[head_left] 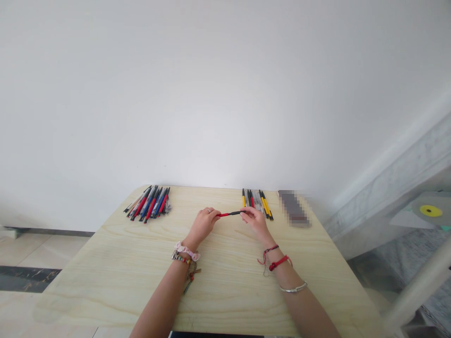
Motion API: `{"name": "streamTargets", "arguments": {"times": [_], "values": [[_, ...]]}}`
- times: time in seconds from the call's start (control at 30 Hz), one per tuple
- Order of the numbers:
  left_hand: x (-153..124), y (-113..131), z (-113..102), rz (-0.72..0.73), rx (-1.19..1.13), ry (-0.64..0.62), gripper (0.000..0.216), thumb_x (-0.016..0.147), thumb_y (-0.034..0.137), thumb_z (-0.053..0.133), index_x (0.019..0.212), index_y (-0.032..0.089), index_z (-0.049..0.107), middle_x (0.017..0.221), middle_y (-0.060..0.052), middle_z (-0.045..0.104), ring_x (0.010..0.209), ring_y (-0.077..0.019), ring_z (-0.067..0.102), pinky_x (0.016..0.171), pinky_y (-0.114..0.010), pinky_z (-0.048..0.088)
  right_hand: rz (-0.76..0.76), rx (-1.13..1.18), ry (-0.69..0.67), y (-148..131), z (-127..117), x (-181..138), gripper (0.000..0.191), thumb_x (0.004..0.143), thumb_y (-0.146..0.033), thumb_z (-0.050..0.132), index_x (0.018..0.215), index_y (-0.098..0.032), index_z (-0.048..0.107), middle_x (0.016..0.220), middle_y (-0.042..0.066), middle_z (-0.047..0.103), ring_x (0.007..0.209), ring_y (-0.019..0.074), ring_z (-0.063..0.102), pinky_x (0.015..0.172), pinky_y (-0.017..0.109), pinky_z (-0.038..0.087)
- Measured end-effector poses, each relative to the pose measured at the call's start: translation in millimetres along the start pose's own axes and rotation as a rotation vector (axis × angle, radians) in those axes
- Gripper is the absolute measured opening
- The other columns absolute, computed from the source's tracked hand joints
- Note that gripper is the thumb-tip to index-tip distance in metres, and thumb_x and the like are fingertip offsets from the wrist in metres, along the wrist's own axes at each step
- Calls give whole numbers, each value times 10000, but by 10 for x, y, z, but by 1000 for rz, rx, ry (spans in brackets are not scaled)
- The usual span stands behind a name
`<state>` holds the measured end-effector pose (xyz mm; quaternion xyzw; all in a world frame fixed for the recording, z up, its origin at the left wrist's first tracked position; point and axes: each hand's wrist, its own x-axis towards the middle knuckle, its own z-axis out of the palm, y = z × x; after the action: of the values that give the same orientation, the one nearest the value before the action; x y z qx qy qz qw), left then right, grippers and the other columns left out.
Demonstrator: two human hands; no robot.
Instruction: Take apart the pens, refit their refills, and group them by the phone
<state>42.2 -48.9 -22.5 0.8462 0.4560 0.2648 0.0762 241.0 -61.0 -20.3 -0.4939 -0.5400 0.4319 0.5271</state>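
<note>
A red pen with a black front part (225, 214) is held level above the middle of the table, between both hands. My left hand (205, 224) pinches its red end. At the black end, the fingertips of my right hand (256, 222) are closed on it. Behind my right hand lies a row of pens (258, 202) in yellow, red and clear. A larger pile of pens (150, 202), red, blue, black and clear, rests at the far left of the table.
The light wooden table (141, 272) meets a white wall (225, 94) at its far edge. A blurred-out flat dark object (294, 208) lies at the far right. Beyond the right edge, a white rail (423, 277) and a yellow-centred disc (431, 211) show.
</note>
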Motion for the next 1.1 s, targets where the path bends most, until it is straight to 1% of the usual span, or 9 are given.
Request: {"name": "streamTargets", "arguments": {"times": [0.4,0.6,0.7,0.77,0.83,0.9,0.97,1.03,1.1], "values": [[-10,24,-4,15,28,9,189,816,238,409,851,184,587,791,-45,593,763,-150,513,689,-269,381,-61,-101,-50,11,-17,-3,204,610,-330,609,714,-155,598,564,5,565,516,128,523,479,243,429],[-15,42,15,37,46,2,167,808,232,428,857,195,584,815,-41,593,782,-149,514,702,-272,379,-1,-268,-75,69,-30,-3,317,704,-408,499,532,-145,540,471,14,525,422,105,473,415,230,390],[-13,29,7,21,56,-10,166,805,232,432,851,194,586,813,-40,595,789,-152,515,707,-277,379,-23,-207,-100,70,-26,8,258,654,-383,563,732,-138,588,578,15,564,456,100,489,440,228,414],[-10,18,-4,7,50,-12,173,807,238,428,846,190,589,804,-42,596,787,-152,515,709,-278,380,-68,-136,-111,58,-23,10,336,605,-346,611,877,-155,563,699,21,586,516,102,519,489,232,441],[-7,15,-10,-2,41,-11,181,810,244,422,844,187,591,795,-43,596,786,-152,515,709,-277,382,-91,-143,-115,43,-23,0,291,608,-334,607,840,-164,562,683,11,586,528,104,528,506,233,443],[-6,18,-9,-2,32,-11,186,812,248,419,846,188,591,793,-44,595,783,-151,516,707,-276,383,-77,-226,-113,31,-24,-17,196,660,-357,557,680,-162,562,543,-10,549,458,98,499,462,224,419],[-6,24,-4,2,27,-11,186,813,246,418,851,192,591,800,-43,594,782,-150,516,709,-277,382,-48,-300,-103,22,-24,-32,281,710,-393,495,554,-161,530,441,-21,493,382,86,448,406,214,381],[-8,27,-1,0,22,-7,182,810,246,422,851,195,591,805,-44,594,781,-151,516,712,-280,380,-37,-294,-91,14,-23,-35,282,704,-409,498,582,-159,544,456,-21,498,359,79,429,380,211,364],[-9,27,-1,-6,21,-4,180,808,247,425,847,194,592,801,-45,595,783,-154,516,713,-282,378,-62,-225,-89,6,-22,-28,238,657,-393,555,721,-164,566,557,-14,546,395,86,466,402,218,387]]}}
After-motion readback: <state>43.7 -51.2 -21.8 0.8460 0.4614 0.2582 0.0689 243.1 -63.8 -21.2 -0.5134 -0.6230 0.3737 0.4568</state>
